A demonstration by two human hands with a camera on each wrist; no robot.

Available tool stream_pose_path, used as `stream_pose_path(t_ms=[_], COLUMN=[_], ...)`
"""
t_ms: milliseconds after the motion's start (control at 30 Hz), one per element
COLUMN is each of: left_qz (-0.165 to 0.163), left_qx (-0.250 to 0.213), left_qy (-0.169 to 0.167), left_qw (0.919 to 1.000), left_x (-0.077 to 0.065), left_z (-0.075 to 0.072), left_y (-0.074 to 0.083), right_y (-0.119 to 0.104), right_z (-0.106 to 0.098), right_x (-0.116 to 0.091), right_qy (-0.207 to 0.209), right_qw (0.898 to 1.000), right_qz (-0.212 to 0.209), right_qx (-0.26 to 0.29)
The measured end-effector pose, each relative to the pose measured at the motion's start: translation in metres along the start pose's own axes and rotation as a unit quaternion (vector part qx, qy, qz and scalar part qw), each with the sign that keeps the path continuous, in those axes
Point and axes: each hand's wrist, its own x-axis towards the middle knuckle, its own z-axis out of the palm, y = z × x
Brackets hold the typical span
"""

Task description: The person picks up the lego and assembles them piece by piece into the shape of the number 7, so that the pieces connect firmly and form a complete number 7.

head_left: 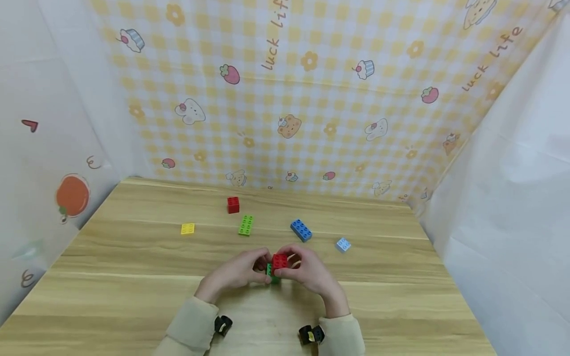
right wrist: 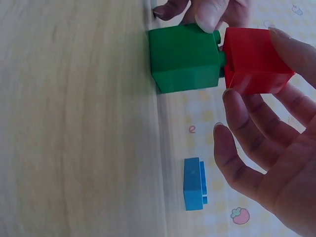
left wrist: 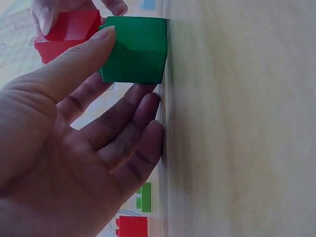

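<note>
Near the front middle of the table, my left hand (head_left: 240, 269) pinches a dark green toy building brick (left wrist: 134, 52), thumb on its near side. The green brick stands on the wood with its studs up. Just above it, my right hand (head_left: 309, 271) holds a red building brick (head_left: 280, 260) between thumb and fingers. Seen from the right wrist, the red brick's underside is right at the green brick's studs, some of which show in the narrow space between the two. The fingers of both hands partly cover the bricks in the head view.
Farther back on the wooden table (head_left: 383, 306) lie a second red brick (head_left: 233, 205), a lime green brick (head_left: 246, 225), a blue brick (head_left: 301, 230), a light blue brick (head_left: 343, 244) and a flat yellow brick (head_left: 188, 229). A checked cloth (head_left: 311, 94) hangs behind.
</note>
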Motion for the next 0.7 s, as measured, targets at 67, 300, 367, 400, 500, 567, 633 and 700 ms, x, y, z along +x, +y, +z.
stream_pose_path(t_ms=[67, 300, 367, 400, 500, 567, 633, 700], left_qz=[0.004, 0.010, 0.010, 0.010, 0.013, 0.014, 0.015, 0.015], left_qx=[0.002, 0.007, 0.004, 0.004, 0.002, -0.001, -0.005, -0.007], left_qy=[0.000, 0.001, 0.001, 0.001, 0.002, 0.001, 0.001, 0.000], left_qw=[1.0000, 0.9999, 0.9999, 0.9999, 0.9999, 0.9999, 0.9999, 0.9999], left_x=[0.0000, 0.0005, 0.0007, 0.0007, 0.0009, 0.0012, 0.0015, 0.0016], left_z=[-0.0002, 0.0008, 0.0011, 0.0011, 0.0010, 0.0008, 0.0008, 0.0008], left_y=[0.0000, -0.0005, -0.0008, -0.0009, -0.0008, 0.0000, 0.0007, 0.0011], right_y=[-0.0006, -0.0003, -0.0008, -0.0014, -0.0025, -0.0033, -0.0037, -0.0041], right_z=[0.0013, 0.0059, 0.0067, 0.0071, 0.0080, 0.0080, 0.0079, 0.0080], right_x=[0.0009, 0.0026, 0.0032, 0.0035, 0.0041, 0.0039, 0.0037, 0.0034], right_qy=[-0.003, -0.005, -0.003, -0.003, -0.001, -0.001, -0.002, -0.004], right_qw=[1.000, 1.000, 1.000, 1.000, 1.000, 1.000, 1.000, 1.000], right_qz=[-0.004, -0.007, -0.004, -0.002, 0.004, 0.009, 0.016, 0.024], right_qx=[-0.005, -0.003, -0.001, 0.001, 0.001, 0.005, 0.010, 0.019])
